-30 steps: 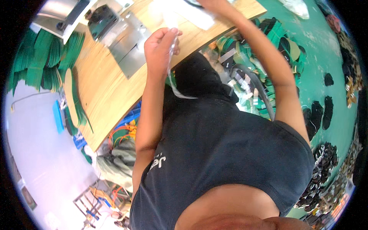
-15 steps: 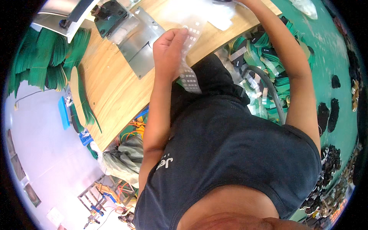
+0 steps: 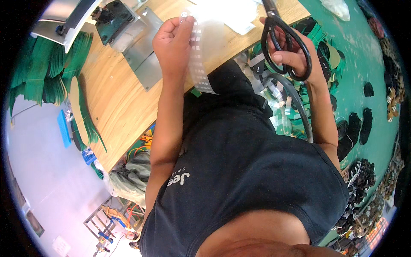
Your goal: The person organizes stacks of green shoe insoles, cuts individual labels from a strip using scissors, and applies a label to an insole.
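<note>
My left hand pinches the top of a clear plastic sheet with rows of small white labels, which hangs down over the edge of the wooden table. My right hand grips black scissors through the handle loops, blades pointing up and away. The scissors are to the right of the sheet and apart from it. Both hands are raised in front of my dark shirt.
A metal machine with a grey plate stands at the table's far left. Green strips hang beside the table. White sheets lie at the table's far end. Green and black pieces cover the green floor on the right.
My right hand has come back from the table top holding the scissors. My left hand has lifted the label sheet higher, and the view has shifted slightly.
</note>
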Demonstrator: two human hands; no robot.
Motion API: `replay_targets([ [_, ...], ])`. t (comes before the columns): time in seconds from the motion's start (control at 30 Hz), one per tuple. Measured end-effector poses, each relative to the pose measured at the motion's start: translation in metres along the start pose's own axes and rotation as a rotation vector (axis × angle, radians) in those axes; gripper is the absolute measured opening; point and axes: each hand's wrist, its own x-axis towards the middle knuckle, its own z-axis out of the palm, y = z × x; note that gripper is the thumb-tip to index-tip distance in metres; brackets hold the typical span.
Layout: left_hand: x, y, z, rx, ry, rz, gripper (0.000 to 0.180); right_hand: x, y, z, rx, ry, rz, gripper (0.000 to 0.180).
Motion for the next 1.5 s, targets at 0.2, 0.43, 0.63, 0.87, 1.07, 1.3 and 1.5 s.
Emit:
replay_targets([
  [0.2,0.000,0.017,0.002,0.018,0.033,0.195,0.015,-0.003,-0.024,0.027,-0.047,0.119,-0.065,0.044],
  [0.43,-0.019,0.027,-0.001,0.025,-0.079,0.153,0.016,0.037,-0.054,0.057,-0.062,0.291,0.025,0.047],
  [0.63,-0.029,0.029,0.001,-0.024,-0.177,0.078,0.012,0.054,-0.051,0.061,-0.025,0.075,-0.140,0.062],
  [0.87,-0.033,0.025,-0.003,-0.017,-0.239,0.033,0.014,0.059,-0.043,0.073,-0.057,0.065,-0.237,0.056],
  [1.07,-0.032,0.016,-0.003,-0.057,-0.330,-0.045,0.018,0.066,-0.041,0.079,-0.048,0.122,-0.227,0.056],
  [1.3,-0.032,0.033,-0.018,-0.217,-0.147,-0.062,0.020,0.033,-0.046,0.033,-0.361,-0.031,-0.278,0.068],
  [1.5,-0.020,0.029,-0.025,-0.409,-0.141,-0.008,0.013,0.016,-0.085,0.010,-0.909,-0.215,-0.140,0.096],
])
